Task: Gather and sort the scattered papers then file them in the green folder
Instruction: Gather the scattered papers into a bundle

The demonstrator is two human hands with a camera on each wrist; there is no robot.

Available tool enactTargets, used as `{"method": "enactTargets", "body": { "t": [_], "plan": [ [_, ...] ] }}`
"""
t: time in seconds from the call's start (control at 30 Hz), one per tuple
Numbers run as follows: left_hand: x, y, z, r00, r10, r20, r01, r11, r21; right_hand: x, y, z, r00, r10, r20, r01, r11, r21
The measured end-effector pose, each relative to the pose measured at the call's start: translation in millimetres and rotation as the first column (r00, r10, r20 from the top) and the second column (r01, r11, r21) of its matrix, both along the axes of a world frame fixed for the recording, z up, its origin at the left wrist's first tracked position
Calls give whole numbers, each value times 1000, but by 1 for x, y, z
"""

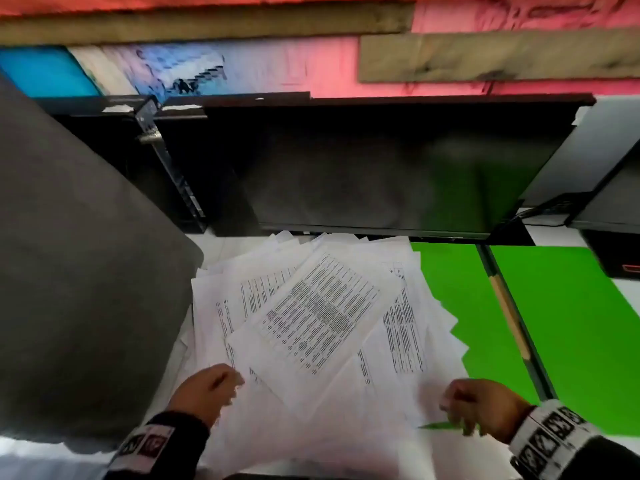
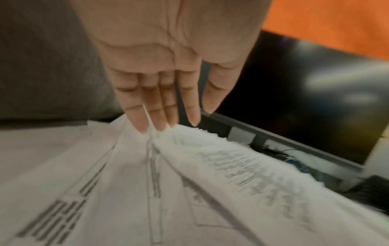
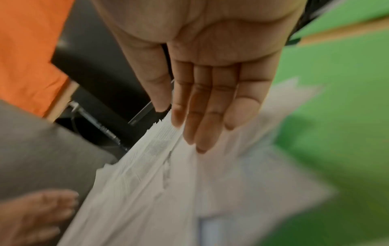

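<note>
white papers [image 1: 322, 317] fanned between both hands | overlapping green folder [image 1: 568, 327]

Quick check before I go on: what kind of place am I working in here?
Most likely an office desk or computer workstation. A dark monitor stands at the back, printed papers are spread across the desk in front of it, and an open green folder lies beside them on the right.

You wear dark sleeves [image 1: 180, 441]; a white wristband [image 1: 550, 434] printed with black square markers circles your right wrist, a similar band [image 1: 145, 445] your left.
</note>
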State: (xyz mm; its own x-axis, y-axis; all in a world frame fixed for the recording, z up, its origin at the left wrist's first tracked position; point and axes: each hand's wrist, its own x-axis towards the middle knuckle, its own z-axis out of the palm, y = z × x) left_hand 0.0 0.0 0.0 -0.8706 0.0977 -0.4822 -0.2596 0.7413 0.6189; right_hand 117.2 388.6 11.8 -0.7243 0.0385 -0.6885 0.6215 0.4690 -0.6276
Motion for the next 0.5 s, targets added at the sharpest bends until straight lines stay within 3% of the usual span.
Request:
{"method": "enactTargets", "body": {
  "t": [0.07, 0.13, 0.27, 0.4, 0.5],
  "plan": [
    [-20, -1, -14, 980, 117, -163, -113, 993, 32, -26, -8, -12, 992, -121, -41, 119, 992, -34],
    [-37, 3, -20, 982, 134, -131, -137, 990, -19, -55, -22, -20, 988, -153, -12, 152, 986, -71],
    [-56, 5, -40, 987, 160, -31, -163, 980, -115, -93, -47, -41, 924, -325, 203, 366, 904, -219],
    [-60, 10, -45, 998, 31, 57, -27, 998, -64, -106, -66, -47, 887, -375, 268, 442, 857, -265],
    [-53, 16, -42, 991, -111, 79, 116, 991, -73, -112, -71, -55, 900, -426, 90, 433, 896, -96]
  ]
}}
